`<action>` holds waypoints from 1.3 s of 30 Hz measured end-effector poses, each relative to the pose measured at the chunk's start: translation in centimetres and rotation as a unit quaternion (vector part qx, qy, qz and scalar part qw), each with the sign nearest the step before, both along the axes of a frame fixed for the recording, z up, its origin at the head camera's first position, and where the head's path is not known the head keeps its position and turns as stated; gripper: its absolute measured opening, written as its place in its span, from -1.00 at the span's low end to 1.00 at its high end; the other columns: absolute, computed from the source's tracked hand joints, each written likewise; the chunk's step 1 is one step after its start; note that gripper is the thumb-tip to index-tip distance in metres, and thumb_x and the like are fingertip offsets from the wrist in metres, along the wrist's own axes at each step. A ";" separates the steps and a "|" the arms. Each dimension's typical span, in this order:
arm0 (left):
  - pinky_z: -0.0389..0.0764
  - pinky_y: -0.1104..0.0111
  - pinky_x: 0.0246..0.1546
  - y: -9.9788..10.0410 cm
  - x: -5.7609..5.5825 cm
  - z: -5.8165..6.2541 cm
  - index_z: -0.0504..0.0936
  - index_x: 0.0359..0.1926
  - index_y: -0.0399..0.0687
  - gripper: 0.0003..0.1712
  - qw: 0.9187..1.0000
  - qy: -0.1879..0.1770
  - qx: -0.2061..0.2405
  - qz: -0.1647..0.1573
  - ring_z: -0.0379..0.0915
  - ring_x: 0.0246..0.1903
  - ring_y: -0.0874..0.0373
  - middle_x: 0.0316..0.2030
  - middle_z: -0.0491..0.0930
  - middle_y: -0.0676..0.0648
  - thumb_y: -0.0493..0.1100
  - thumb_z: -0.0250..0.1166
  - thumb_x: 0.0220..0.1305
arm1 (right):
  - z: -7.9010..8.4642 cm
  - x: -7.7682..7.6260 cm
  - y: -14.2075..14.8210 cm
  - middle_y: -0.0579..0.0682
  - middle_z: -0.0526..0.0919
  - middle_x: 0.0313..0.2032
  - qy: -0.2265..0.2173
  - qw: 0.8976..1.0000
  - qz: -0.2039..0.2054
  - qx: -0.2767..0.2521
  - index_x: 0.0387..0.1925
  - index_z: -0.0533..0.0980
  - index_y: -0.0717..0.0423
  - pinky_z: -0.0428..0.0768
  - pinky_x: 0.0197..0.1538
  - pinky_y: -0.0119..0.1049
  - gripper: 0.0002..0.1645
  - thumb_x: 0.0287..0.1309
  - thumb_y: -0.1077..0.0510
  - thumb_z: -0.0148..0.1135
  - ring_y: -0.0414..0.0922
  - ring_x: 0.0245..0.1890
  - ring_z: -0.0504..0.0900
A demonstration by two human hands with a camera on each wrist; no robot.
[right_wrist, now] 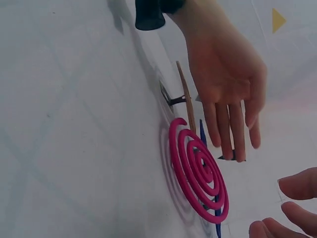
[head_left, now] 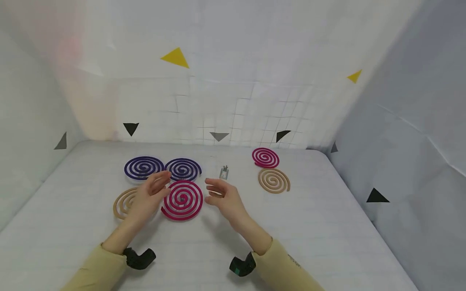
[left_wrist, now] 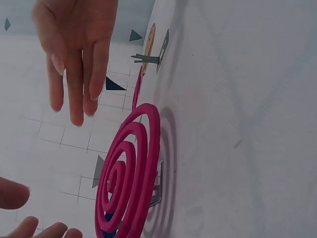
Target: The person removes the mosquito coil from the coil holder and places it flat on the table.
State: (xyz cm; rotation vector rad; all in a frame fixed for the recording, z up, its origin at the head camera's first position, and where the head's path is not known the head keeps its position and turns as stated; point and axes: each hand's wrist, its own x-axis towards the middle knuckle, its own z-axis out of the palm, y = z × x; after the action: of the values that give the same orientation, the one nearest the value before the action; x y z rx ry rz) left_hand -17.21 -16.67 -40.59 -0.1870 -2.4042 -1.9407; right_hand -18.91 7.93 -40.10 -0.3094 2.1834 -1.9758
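A pink mosquito coil sits raised on a small metal stand, its shadow on the table beneath. My left hand hovers at its left edge, fingers relaxed and holding nothing. To the right, apart from the coil, my right hand hangs with loosely bent fingers and is also bare. In the left wrist view the pink coil stands between the right hand and the left fingertips. The right wrist view shows the pink coil clear of the left hand.
Two dark blue coils lie behind the pink one. A tan coil is partly hidden by my left arm. A metal stand lies mid-table. Farther right are another pink coil and a tan coil.
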 end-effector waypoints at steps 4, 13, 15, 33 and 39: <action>0.32 0.39 0.38 0.3 -0.3 -0.5 0.23 0.43 -0.28 -0.41 1.000 0.007 -0.001 0.002 0.19 0.44 -0.13 0.43 0.28 -0.30 -0.38 0.10 0.42 | -0.7 0.5 -0.3 0.25 0.52 0.26 0.016 1.000 0.000 0.006 0.22 0.50 0.24 0.46 0.36 -0.04 -0.42 0.12 0.43 0.24 0.18 0.32 0.45; 0.14 0.11 0.47 -0.1 -0.2 -0.7 0.19 0.46 -0.26 -0.24 1.000 -0.020 -0.007 -0.003 0.11 0.47 -0.16 0.46 0.23 -0.30 -0.52 0.15 0.24 | -2.2 0.7 -1.0 0.23 0.52 0.26 0.004 1.000 0.011 0.000 0.25 0.47 0.28 0.42 0.39 -0.01 -0.40 0.11 0.42 0.27 0.15 0.33 0.45; 0.14 0.11 0.46 -0.2 -0.3 -0.7 0.20 0.46 -0.26 -0.23 1.000 -0.017 -0.013 -0.002 0.11 0.47 -0.17 0.46 0.23 -0.30 -0.52 0.15 0.22 | -2.4 0.8 -1.1 0.21 0.54 0.25 -0.001 1.000 0.015 0.001 0.24 0.48 0.26 0.46 0.36 -0.03 -0.40 0.12 0.41 0.27 0.14 0.31 0.47; 0.15 0.01 0.46 -0.5 -0.4 -0.5 0.20 0.44 -0.30 -0.23 0.998 -0.035 -0.035 -0.026 0.11 0.46 -0.25 0.45 0.22 -0.35 -0.52 0.15 0.19 | -3.6 1.0 -1.1 0.15 0.60 0.16 -0.054 0.997 0.031 0.034 0.19 0.53 0.16 0.67 0.13 -0.14 -0.45 0.12 0.37 0.32 0.07 0.13 0.62; 0.15 0.01 0.46 -0.6 -0.4 -0.4 0.21 0.43 -0.32 -0.25 0.998 -0.038 -0.041 -0.030 0.08 0.47 -0.25 0.45 0.22 -0.35 -0.51 0.15 0.20 | -3.5 1.2 -1.2 0.19 0.61 0.14 -0.058 0.997 0.039 0.016 0.20 0.51 0.20 0.68 0.10 -0.16 -0.44 0.13 0.39 0.30 0.10 0.11 0.64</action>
State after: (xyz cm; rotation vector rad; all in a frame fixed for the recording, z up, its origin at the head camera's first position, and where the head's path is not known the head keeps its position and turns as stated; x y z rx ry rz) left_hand -17.62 -17.25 -40.96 -0.1944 -2.5582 -1.9093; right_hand -17.67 6.76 -43.60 -0.2648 2.0974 -1.8667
